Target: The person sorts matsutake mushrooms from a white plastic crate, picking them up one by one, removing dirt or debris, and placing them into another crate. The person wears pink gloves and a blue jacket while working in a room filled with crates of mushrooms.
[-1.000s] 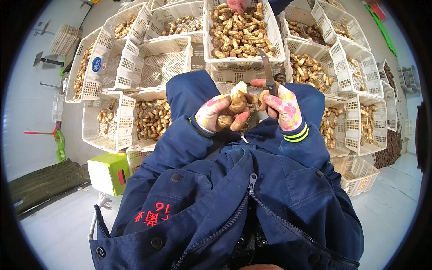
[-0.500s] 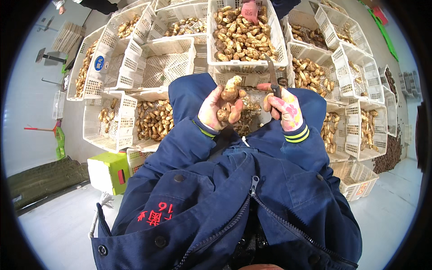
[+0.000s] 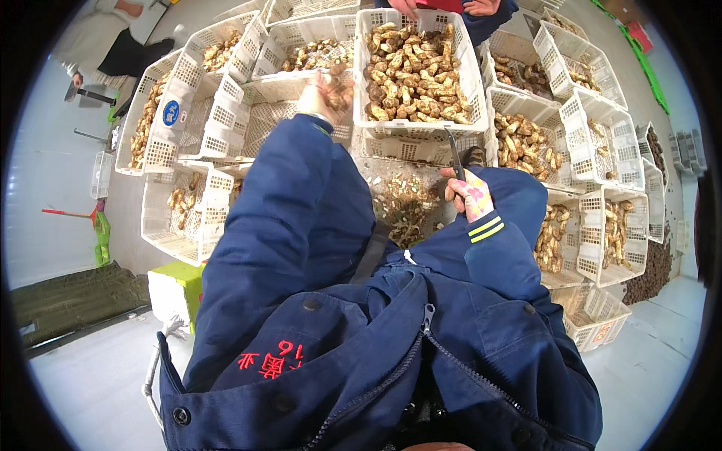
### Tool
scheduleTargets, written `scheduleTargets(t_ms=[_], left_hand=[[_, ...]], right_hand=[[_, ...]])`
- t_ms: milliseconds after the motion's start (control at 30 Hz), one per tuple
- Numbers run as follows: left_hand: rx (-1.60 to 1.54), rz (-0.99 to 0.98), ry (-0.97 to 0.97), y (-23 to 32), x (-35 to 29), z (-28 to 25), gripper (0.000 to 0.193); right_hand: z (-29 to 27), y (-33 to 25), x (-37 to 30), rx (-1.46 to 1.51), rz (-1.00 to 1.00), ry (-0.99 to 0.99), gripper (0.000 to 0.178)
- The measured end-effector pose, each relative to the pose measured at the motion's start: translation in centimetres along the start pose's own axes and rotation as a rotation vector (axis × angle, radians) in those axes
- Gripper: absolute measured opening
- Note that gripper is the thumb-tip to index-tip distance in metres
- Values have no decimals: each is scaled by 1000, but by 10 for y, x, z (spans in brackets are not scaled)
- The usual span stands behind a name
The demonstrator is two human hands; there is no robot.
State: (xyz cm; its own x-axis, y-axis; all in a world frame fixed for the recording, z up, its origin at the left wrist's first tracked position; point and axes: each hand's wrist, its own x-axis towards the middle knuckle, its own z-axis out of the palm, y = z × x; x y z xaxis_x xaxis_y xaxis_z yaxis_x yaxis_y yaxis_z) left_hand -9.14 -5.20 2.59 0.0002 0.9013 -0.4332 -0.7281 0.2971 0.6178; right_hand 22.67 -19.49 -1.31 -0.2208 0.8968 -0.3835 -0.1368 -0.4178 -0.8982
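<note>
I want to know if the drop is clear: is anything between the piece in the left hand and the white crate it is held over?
Nothing visible. The left hand holds the brown root piece directly above the nearly empty white crate; only open air shows below it. The full crate sits beside, to the right, not in the path.
</note>
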Motion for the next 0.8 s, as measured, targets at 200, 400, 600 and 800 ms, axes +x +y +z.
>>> scheduleTargets(t_ms=[200, 400, 600, 800], left_hand=[[-193, -210, -121, -39, -27, -18, 59], [-116, -259, -425, -69, -99, 12, 44], [172, -325, -194, -93, -104, 6, 35], [-121, 102, -139, -29, 16, -33, 21]], right_hand=[[-8, 8, 2, -1, -37, 12, 29], [-4, 0, -1, -22, -9, -14, 30], [-6, 7, 1, 36, -10, -23, 28], [5, 4, -2, -46, 95, -33, 27]])
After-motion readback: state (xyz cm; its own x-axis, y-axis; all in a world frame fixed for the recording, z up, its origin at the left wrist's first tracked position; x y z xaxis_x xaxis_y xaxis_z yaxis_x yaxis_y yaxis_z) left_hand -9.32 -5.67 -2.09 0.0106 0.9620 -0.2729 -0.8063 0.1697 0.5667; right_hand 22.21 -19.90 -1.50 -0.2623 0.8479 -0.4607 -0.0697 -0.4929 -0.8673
